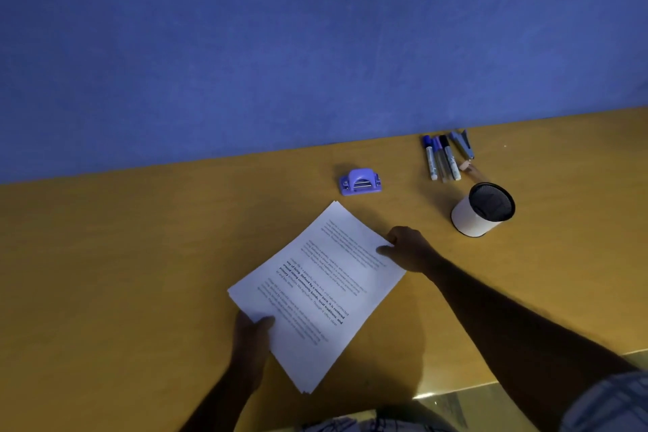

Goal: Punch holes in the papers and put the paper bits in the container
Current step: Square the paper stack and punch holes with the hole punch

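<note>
— Where do we have the papers [315, 291]?
— Around the middle of the bench [140, 256], lying askew. Our left hand [250, 337] grips the stack's near-left edge with the thumb on top, and our right hand [408, 249] pinches its right edge.
— And the hole punch [360, 182]?
— Beyond the stack, near the bench's far edge (nothing touches it).
— The container [482, 209]?
— Upright toward the right side, just in front of the markers [440, 158] lying by the far edge.
</note>
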Tool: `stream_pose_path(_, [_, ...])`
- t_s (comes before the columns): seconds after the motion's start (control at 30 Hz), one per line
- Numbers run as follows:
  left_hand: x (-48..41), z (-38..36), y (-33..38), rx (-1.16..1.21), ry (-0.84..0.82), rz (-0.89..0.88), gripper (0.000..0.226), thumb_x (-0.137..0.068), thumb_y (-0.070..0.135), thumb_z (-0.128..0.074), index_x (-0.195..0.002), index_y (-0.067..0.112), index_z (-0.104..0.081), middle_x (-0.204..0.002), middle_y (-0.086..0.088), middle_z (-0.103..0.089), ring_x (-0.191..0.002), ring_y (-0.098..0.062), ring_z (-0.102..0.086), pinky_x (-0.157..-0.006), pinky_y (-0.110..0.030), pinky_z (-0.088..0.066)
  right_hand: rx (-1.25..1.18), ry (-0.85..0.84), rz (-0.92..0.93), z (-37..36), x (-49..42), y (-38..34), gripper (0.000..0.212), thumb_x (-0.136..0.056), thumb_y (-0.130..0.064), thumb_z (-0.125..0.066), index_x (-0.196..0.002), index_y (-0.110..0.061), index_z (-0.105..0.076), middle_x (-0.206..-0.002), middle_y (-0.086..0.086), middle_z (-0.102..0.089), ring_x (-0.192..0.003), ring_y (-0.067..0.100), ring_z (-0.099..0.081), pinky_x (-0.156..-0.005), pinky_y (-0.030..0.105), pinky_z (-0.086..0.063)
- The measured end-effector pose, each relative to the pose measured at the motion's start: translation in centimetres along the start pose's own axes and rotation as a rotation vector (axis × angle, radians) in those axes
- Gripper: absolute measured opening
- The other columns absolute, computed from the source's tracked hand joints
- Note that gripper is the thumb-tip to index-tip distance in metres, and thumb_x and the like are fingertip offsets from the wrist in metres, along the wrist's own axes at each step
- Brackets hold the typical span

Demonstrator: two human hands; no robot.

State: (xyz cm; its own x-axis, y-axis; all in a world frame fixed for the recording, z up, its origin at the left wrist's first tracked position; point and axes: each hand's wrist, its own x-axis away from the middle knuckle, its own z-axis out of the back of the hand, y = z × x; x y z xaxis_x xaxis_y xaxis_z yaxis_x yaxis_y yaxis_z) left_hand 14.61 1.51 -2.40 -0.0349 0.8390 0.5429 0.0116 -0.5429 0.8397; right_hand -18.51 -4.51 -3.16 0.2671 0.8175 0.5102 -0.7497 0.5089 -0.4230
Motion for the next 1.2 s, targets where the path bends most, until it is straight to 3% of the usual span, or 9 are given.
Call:
stream_pose_path(0.1, [-0.2,0.0,0.2,-0.043,-0.026,-0.011,0.03,-0.088,-0.014,-0.046,-0.103,0.006,-0.063,-0.1,-0.025,-0.067,-0.091,-0.036,-0.064,-0.077,-0.051,-0.051,-0.139,-0.024,-0.052,-0.1,-0.1,-0.3,0.044,-0.086,-0.039,-0.066,-0.12,-0.015,-0.051,-0.108,0.0,-0.054,-0.091,0.018,-0.054,-0.065,0.028,-0.044])
stream_pose_path(0.2, [-0.5,0.0,0.1,-0.074,-0.024,0.004,0.033,-0.088,-0.014,-0.045,-0.094,0.012,-0.065,-0.094,-0.021,-0.068,-0.088,-0.035,-0.064,-0.076,-0.05,-0.051,-0.073,-0.067,-0.025,-0.1,-0.3,-0.5,0.036,-0.091,-0.035,-0.06,-0.12,-0.013,-0.056,-0.115,0.006,-0.059,-0.09,0.016,-0.054,-0.066,0.026,-0.043])
stream_pose_path(0.37, [-1.3,0.3,0.3,-0.112,-0.06,-0.018,0.027,-0.088,-0.013,-0.047,-0.102,0.004,-0.062,-0.096,-0.026,-0.067,-0.091,-0.042,-0.065,-0.077,-0.052,-0.053,-0.092,-0.054,-0.03,0.0,0.0,-0.8,0.036,-0.097,-0.051,-0.045,-0.085,-0.019,-0.057,-0.086,0.001,-0.063,-0.074,0.012,-0.06,-0.057,0.024,-0.044])
stream_pose_path(0.57, [-2.1,0.0,0.4,-0.124,-0.047,-0.027,0.026,-0.09,-0.008,-0.052,-0.112,0.004,-0.059,-0.102,-0.023,-0.067,-0.097,-0.041,-0.064,-0.084,-0.057,-0.052,-0.02,-0.058,-0.001,-0.6,0.4,-1.2,0.032,-0.099,-0.045,-0.043,-0.109,-0.017,-0.052,-0.093,-0.001,-0.06,-0.081,0.013,-0.061,-0.063,0.026,-0.049])
stream_pose_path(0.67, [-2.5,-0.2,0.5,-0.128,-0.028,-0.025,0.029,-0.09,-0.002,-0.057,-0.119,0.0,-0.053,-0.107,-0.024,-0.065,-0.101,-0.041,-0.063,-0.085,-0.056,-0.053,-0.029,-0.025,-0.002,-0.8,0.6,-1.0,0.031,-0.099,-0.045,-0.042,-0.1,-0.017,-0.055,-0.09,0.002,-0.062,-0.08,0.015,-0.062,-0.069,0.032,-0.054])
stream_pose_path(0.77, [-2.9,-0.5,0.9,-0.168,-0.055,-0.044,0.026,-0.09,-0.003,-0.057,-0.115,0.0,-0.054,-0.103,-0.024,-0.066,-0.096,-0.041,-0.065,-0.081,-0.056,-0.055,-0.132,0.04,0.0,-1.0,0.8,-0.1,0.023,-0.099,-0.04,-0.046,-0.093,-0.019,-0.053,-0.084,-0.002,-0.058,-0.076,0.014,-0.058,-0.063,0.028,-0.046])
stream_pose_path(0.93, [-4.1,-2.0,2.6,-0.262,-0.102,-0.099,0.02,-0.088,-0.004,-0.056,-0.107,0.002,-0.06,-0.096,-0.019,-0.069,-0.088,-0.034,-0.069,-0.072,-0.046,-0.059,-0.311,0.118,-0.023,-1.0,1.5,2.0,0.022,-0.098,-0.025,-0.05,-0.094,-0.008,-0.065,-0.089,0.006,-0.065,-0.083,0.024,-0.062,-0.076,0.042,-0.051])
stream_pose_path(1.07, [-6.5,-4.3,4.4,-0.304,-0.089,-0.076,0.037,-0.087,-0.006,-0.058,-0.124,-0.002,-0.053,-0.113,-0.022,-0.064,-0.104,-0.036,-0.064,-0.09,-0.056,-0.053,-0.433,0.199,-0.103,-0.4,1.5,3.9,0.024,-0.097,-0.025,-0.052,-0.091,-0.006,-0.065,-0.088,0.013,-0.066,-0.081,0.028,-0.062,-0.072,0.039,-0.05])
stream_pose_path(1.2, [-9.0,-7.0,6.4,-0.372,-0.091,-0.141,0.046,-0.087,-0.004,-0.059,-0.131,0.0,-0.046,-0.121,-0.018,-0.059,-0.109,-0.032,-0.06,-0.093,-0.053,-0.051,-0.543,0.238,-0.149,0.2,0.9,5.0,0.023,-0.097,-0.023,-0.051,-0.091,-0.004,-0.063,-0.086,0.017,-0.066,-0.075,0.029,-0.063,-0.065,0.034,-0.047])
